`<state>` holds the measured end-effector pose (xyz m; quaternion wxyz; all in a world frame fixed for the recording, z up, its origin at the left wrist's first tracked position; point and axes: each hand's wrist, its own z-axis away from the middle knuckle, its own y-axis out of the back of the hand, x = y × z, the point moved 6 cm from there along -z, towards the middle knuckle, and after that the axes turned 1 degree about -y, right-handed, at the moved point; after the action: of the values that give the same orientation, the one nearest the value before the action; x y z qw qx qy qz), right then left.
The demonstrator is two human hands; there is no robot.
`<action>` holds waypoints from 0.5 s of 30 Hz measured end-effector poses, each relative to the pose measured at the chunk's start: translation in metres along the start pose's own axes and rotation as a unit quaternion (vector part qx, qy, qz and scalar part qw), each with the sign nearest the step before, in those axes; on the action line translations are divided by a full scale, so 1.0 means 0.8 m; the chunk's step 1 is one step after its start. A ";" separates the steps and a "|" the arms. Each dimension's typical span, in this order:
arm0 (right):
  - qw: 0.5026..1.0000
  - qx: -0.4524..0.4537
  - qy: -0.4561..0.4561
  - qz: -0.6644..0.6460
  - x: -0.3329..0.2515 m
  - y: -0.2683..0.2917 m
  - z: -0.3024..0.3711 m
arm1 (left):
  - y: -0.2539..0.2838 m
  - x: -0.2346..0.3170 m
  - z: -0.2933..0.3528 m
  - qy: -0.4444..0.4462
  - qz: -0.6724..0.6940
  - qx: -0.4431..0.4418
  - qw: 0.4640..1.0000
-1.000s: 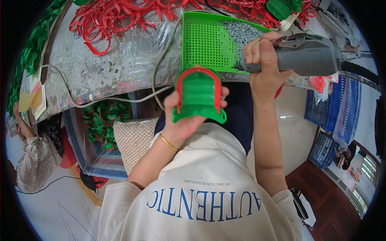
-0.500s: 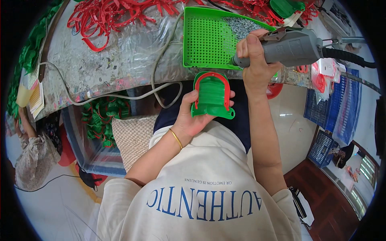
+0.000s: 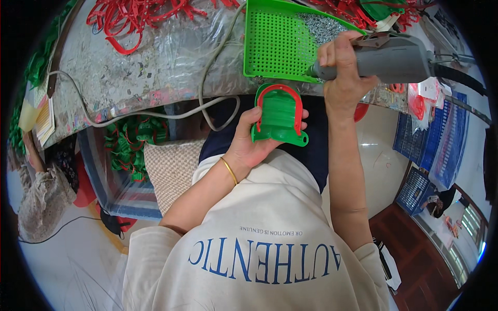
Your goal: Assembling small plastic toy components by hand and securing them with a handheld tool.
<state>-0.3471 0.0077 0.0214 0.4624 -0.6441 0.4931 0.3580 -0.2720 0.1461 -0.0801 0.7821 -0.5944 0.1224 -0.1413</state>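
My left hand (image 3: 250, 136) holds a small green plastic piece (image 3: 280, 118) from below, thumb on its left edge and fingertips showing at its right. Along the inside of its rim runs a red U-shaped strap (image 3: 298, 105). My right hand (image 3: 343, 72) is wrapped round a grey electric screwdriver (image 3: 389, 59) that lies level, its nose pointing left over the near right edge of a green perforated tray (image 3: 275, 46). Small silver screws (image 3: 322, 27) are heaped in the tray's far right part. The screwdriver's tip stays apart from the green piece; whether it carries a screw is too small to tell.
Red straps (image 3: 137, 20) lie heaped on the plastic-covered table (image 3: 171, 67). A grey cable (image 3: 155, 123) loops over its near edge. Below left, a grey-blue bin (image 3: 136, 211) holds green and red pieces. Blue crates (image 3: 433, 137) stand at right; another person's arm (image 3: 35, 150) shows far left.
The whole view has shifted slightly, table and hands together. Both hands keep the same holds, and the screwdriver's tip still sits at the tray's near right corner.
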 end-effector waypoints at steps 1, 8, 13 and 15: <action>1.000 0.009 0.005 0.008 -0.004 0.001 0.000 | 0.001 -0.001 0.001 0.001 0.004 -0.003 1.000; 0.996 -0.062 0.015 -0.058 -0.058 -0.002 -0.003 | -0.001 0.001 -0.002 -0.017 -0.044 0.003 0.999; 0.990 -0.067 -0.035 -0.116 -0.074 -0.007 0.046 | -0.006 -0.002 0.005 -0.021 -0.050 0.010 0.998; 0.988 -0.068 -0.046 -0.131 -0.077 -0.005 0.058 | -0.009 -0.002 0.009 -0.026 -0.052 0.014 0.998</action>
<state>-0.3596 0.0710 0.0643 0.4826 -0.7161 0.3573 0.3559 -0.2715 0.1514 -0.0712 0.7849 -0.5926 0.0689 -0.1673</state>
